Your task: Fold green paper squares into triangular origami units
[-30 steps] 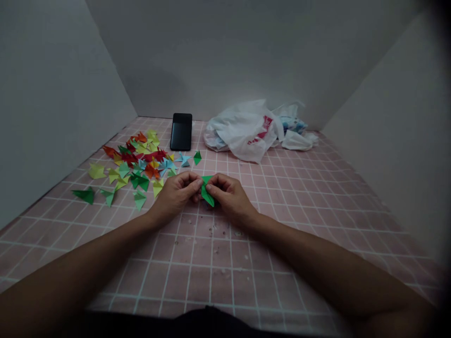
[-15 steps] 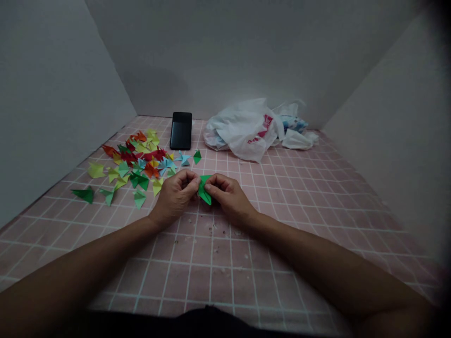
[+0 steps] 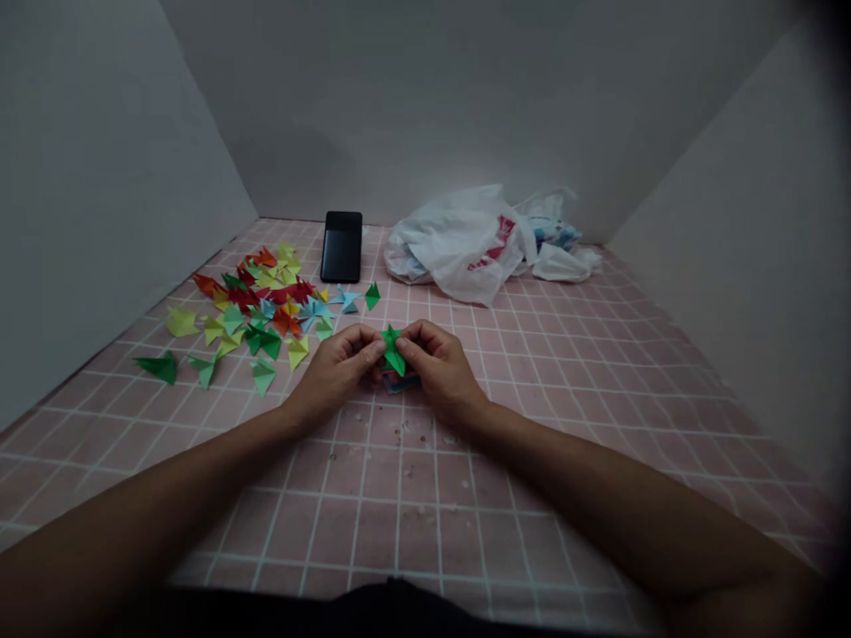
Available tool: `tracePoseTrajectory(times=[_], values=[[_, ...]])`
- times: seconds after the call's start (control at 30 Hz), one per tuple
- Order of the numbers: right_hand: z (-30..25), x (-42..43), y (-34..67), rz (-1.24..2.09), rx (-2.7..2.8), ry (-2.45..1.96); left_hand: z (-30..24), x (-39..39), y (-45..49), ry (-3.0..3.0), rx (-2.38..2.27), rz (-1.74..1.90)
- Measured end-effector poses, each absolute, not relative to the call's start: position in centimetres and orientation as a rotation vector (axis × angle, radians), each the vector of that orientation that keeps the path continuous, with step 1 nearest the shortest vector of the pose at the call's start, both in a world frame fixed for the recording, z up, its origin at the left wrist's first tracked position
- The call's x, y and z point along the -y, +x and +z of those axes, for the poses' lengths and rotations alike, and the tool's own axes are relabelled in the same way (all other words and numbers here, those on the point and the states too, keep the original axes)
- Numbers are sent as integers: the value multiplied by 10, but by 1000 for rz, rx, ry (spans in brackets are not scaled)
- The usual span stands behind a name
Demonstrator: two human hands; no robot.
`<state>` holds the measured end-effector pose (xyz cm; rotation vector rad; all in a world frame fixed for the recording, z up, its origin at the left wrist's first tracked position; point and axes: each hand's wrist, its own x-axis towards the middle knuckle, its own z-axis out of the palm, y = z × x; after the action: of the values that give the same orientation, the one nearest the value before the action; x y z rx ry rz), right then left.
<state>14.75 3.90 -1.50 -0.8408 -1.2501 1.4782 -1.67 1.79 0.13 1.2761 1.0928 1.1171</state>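
A small folded piece of green origami paper [image 3: 394, 352] is pinched between my two hands near the middle of the view. My left hand [image 3: 340, 366] grips its left side with thumb and fingers closed. On the other side my right hand [image 3: 441, 365] holds the paper's right edge the same way. The paper has a pointed lower tip and a short point at the top. Partly hidden beneath it, a small stack of coloured paper [image 3: 399, 384] lies on the table.
Many folded paper pieces in several colours, among them a dark green one [image 3: 158, 366], spread over the left of the pink checked tablecloth [image 3: 372, 523]. A black phone [image 3: 341, 248] lies behind them. White plastic bags [image 3: 465, 244] sit against the back wall.
The green paper has turned and now shows a narrower, upright pointed shape between the fingers. Both hands have shifted slightly, and the coloured stack below has come into sight.
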Motion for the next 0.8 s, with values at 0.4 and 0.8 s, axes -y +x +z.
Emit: tracePoseTrajectory(times=[0.4, 0.8], values=[[-18, -37, 146, 1466, 1258, -833, 5, -17, -14, 1292, -1139, 1126], [-17, -35, 145, 1497, 1243, -815, 1, -14, -9, 1299, -1207, 1186]])
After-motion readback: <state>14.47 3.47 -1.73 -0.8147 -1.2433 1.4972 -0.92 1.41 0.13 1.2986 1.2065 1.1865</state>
